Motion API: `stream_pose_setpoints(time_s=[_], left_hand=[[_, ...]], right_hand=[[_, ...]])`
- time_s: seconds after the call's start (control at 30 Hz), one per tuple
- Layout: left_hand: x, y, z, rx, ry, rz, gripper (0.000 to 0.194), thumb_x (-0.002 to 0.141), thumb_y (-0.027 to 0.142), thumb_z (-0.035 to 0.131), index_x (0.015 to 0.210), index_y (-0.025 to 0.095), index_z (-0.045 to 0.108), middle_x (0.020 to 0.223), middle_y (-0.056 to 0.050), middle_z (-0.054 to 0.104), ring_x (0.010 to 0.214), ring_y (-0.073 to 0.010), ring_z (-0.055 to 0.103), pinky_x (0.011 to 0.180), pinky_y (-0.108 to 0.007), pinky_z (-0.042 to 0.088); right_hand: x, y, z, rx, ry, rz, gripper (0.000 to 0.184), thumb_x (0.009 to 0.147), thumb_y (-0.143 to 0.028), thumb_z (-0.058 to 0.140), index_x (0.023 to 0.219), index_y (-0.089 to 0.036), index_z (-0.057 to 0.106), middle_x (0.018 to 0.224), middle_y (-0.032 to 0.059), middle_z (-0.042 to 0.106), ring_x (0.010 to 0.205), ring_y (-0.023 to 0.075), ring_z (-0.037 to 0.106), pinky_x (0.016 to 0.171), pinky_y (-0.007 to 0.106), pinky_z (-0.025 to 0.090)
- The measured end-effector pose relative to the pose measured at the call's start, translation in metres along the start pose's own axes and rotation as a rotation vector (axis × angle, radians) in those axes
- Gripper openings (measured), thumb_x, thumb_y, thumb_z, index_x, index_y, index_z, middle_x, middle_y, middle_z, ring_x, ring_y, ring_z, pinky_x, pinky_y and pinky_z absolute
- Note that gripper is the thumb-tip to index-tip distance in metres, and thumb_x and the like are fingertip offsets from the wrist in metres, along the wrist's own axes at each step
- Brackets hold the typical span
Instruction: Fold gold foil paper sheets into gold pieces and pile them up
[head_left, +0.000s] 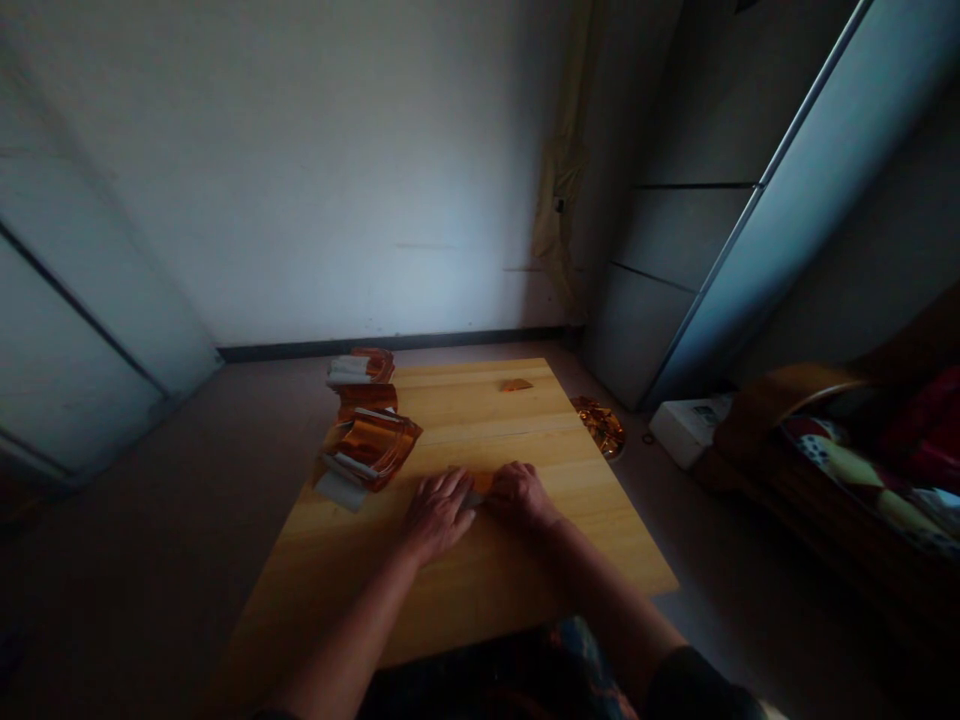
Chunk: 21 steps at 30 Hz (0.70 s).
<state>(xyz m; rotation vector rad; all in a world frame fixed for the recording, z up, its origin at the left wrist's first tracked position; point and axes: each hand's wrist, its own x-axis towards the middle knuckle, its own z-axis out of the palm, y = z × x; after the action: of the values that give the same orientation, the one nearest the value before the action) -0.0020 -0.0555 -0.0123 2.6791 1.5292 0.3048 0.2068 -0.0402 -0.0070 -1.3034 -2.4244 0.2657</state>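
Both hands are at work on a thin, shiny orange foil-like sheet with a greyish part (481, 483), which lies between them on the near half of a pale, wood-grained rectangular table (600, 500). The left hand (439, 515) is open and laid palm down, its fingers reaching over the sheet's left side and its thumb beside the greyish part. The right hand (523, 490) has its fingers curled in at the sheet's right side; whether they pinch it or only press on it, I cannot tell. The step in hand looks like flattening or creasing the sheet against the wood, and the next move calls for a steady left palm, so that the sheet does not slide, and light, even pressure from the right fingertips. Up the table's left side sit a loose pile of copper-orange sheets with grey-white strips (375, 440) and, beyond it, a smaller fanned pile of orange and white sheets (360, 367). A small, flat orange piece with a pointed end (516, 385) rests near the far edge, towards the right. Beside the table's right edge, a round cluster of crumpled, glossy orange pieces (602, 425) catches the light.
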Motion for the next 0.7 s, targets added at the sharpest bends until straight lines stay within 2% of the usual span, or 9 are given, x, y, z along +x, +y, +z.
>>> stream_pose_setpoints(time_s=[0.13,0.27,0.37,0.47,0.7], left_hand=[[0.006,0.004,-0.003,-0.038,0.033,-0.057,0.038,0.093,0.034,0.033,0.123,0.027,0.054,0.136,-0.005,0.051,0.120,-0.0228,0.047,0.098,-0.043,0.035],[0.009,0.010,0.000,-0.042,0.069,-0.110,0.033,0.091,0.029,0.038,0.117,0.027,0.058,0.130,-0.005,0.055,0.115,-0.0226,0.051,0.093,-0.042,0.038],[0.009,0.012,0.002,-0.034,0.082,-0.128,0.032,0.092,0.030,0.037,0.117,0.027,0.057,0.130,-0.005,0.056,0.115,-0.0229,0.051,0.093,-0.042,0.037],[0.008,0.012,0.002,-0.042,0.078,-0.128,0.034,0.093,0.029,0.033,0.117,0.027,0.057,0.130,-0.005,0.056,0.114,-0.0228,0.052,0.092,-0.043,0.037],[0.007,0.012,0.004,-0.044,0.082,-0.132,0.035,0.091,0.024,0.036,0.119,0.028,0.056,0.131,-0.005,0.055,0.117,-0.0232,0.050,0.095,-0.044,0.036]], right_hand=[[0.011,-0.003,-0.007,-0.045,-0.107,0.049,0.021,0.088,-0.040,0.056,0.085,-0.026,0.072,0.092,0.0029,0.065,0.090,0.0172,0.052,0.080,0.030,0.031],[0.022,-0.009,-0.004,-0.124,-0.160,0.150,0.026,0.087,-0.042,0.055,0.085,-0.020,0.070,0.090,0.0062,0.066,0.087,0.0185,0.054,0.077,0.030,0.032],[0.025,-0.012,0.000,-0.167,-0.125,0.194,0.023,0.086,-0.039,0.057,0.083,-0.018,0.068,0.088,0.0074,0.067,0.084,0.0192,0.056,0.074,0.030,0.033],[0.024,-0.014,0.003,-0.151,-0.078,0.171,0.019,0.085,-0.034,0.057,0.080,-0.018,0.067,0.084,0.0064,0.067,0.082,0.0189,0.056,0.073,0.030,0.032],[0.020,-0.014,0.009,-0.148,-0.021,0.161,0.015,0.084,-0.027,0.056,0.077,-0.018,0.065,0.083,0.0053,0.065,0.084,0.0178,0.054,0.075,0.030,0.031]])
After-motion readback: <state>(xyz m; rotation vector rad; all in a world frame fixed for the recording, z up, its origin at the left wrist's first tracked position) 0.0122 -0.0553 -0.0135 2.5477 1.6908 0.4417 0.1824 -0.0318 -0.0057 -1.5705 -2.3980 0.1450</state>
